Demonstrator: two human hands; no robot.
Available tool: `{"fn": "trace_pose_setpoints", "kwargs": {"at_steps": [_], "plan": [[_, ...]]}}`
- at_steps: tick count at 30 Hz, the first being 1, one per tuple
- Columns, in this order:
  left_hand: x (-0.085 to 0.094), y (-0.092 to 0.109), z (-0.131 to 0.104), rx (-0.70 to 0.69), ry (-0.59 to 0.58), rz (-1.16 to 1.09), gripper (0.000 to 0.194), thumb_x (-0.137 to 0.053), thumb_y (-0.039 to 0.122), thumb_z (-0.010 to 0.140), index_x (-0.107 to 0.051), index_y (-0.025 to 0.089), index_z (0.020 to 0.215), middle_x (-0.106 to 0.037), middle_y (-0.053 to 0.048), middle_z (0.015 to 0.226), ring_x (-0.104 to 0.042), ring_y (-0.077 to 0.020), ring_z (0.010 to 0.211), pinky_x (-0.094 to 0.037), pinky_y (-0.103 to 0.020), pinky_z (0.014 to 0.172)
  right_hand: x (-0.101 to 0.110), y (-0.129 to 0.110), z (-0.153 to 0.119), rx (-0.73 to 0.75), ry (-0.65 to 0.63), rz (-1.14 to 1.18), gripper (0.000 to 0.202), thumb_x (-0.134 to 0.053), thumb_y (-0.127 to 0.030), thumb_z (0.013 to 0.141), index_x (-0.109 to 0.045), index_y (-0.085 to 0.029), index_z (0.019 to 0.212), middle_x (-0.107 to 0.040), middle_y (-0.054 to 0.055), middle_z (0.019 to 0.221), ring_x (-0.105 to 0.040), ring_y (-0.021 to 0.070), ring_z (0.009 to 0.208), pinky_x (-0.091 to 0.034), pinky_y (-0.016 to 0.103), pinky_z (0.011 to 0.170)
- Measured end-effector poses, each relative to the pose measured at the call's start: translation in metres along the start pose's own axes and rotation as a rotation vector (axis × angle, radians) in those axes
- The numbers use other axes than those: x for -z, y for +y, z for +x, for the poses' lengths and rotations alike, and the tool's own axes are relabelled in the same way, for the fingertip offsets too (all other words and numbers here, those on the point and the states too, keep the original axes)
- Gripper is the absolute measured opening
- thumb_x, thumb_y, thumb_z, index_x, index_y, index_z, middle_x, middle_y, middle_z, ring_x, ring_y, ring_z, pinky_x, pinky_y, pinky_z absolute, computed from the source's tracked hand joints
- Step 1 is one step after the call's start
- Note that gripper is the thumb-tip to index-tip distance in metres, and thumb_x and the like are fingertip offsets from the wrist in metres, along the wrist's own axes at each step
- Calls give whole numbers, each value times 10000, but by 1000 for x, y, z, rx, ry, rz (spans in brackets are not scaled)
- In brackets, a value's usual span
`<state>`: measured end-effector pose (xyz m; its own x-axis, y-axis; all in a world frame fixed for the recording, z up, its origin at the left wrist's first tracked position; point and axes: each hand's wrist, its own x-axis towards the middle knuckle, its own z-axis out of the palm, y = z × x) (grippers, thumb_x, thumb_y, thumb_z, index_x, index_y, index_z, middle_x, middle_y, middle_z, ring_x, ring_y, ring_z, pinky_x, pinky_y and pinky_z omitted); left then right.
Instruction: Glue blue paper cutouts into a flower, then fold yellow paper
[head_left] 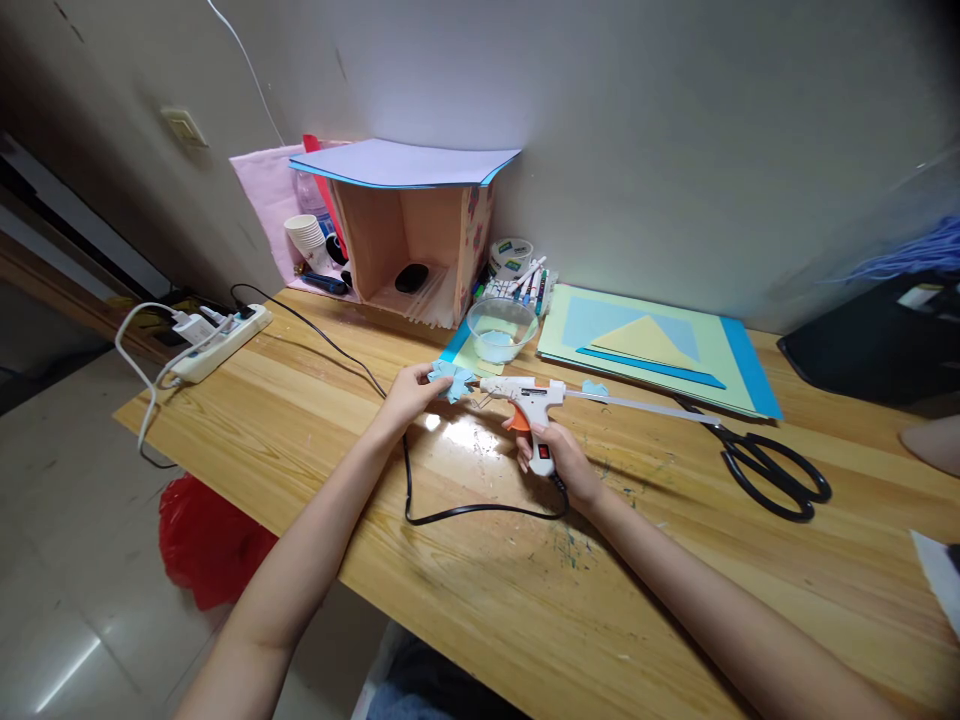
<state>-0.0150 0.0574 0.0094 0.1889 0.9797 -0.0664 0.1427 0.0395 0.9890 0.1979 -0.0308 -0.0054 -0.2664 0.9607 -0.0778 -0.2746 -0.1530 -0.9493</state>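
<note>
My left hand (411, 400) pinches a light blue paper flower (452, 380) by its left side, just above the wooden table. Wrapped round the handle of a white hot glue gun (531, 398) is my right hand (559, 455), with fingers by the orange trigger. The gun's nozzle points left and meets or almost meets the flower's right edge; I cannot tell if they touch. A long glue stick (637, 404) sticks out of the gun's back. Behind the gun lies a small light blue paper piece (595, 388).
Black-handled scissors (776, 470) lie to the right. Coloured paper sheets (731, 350), a clear plastic bowl (502, 330) and an open box (472, 250) stand at the back. The gun's black cord (480, 510) loops across the table, and a power strip (221, 345) sits at the left edge.
</note>
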Motion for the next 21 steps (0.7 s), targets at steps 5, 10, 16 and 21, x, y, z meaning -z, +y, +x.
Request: {"fn": "trace_pose_setpoints", "kwargs": {"at_steps": [5, 10, 16, 21], "plan": [[0, -1, 0, -2, -15, -11, 346, -667, 356, 634, -669, 86, 849, -653, -52, 708, -572, -133, 610, -454, -246, 610, 0, 0, -1, 4, 19, 8, 341, -481, -430, 766, -565, -118, 874, -445, -43, 530, -448, 97, 452, -353, 242, 464], [0, -2, 1, 12, -15, -11, 355, -666, 355, 634, -667, 82, 861, -658, -62, 728, -581, -142, 631, -460, -258, 630, 0, -1, -3, 6, 18, -20, 318, -483, -439, 765, -495, -154, 624, -447, -29, 507, -439, 88, 444, -326, 234, 459], [0, 0, 0, 17, 3, -34, 344, -674, 355, 618, -665, 86, 832, -659, -56, 727, -584, -140, 631, -462, -257, 638, 0, -1, -3, -14, 17, -26, 311, -489, -444, 757, -516, -148, 669, -449, -31, 516, -442, 90, 446, -326, 234, 455], [0, 0, 0, 24, 10, -28, 358, -667, 360, 624, -668, 93, 862, -661, -56, 741, -587, -145, 640, -465, -260, 632, 0, 1, -1, -25, 11, -39, 336, -488, -437, 756, -560, -120, 842, -451, -37, 537, -445, 95, 450, -337, 236, 456]]}}
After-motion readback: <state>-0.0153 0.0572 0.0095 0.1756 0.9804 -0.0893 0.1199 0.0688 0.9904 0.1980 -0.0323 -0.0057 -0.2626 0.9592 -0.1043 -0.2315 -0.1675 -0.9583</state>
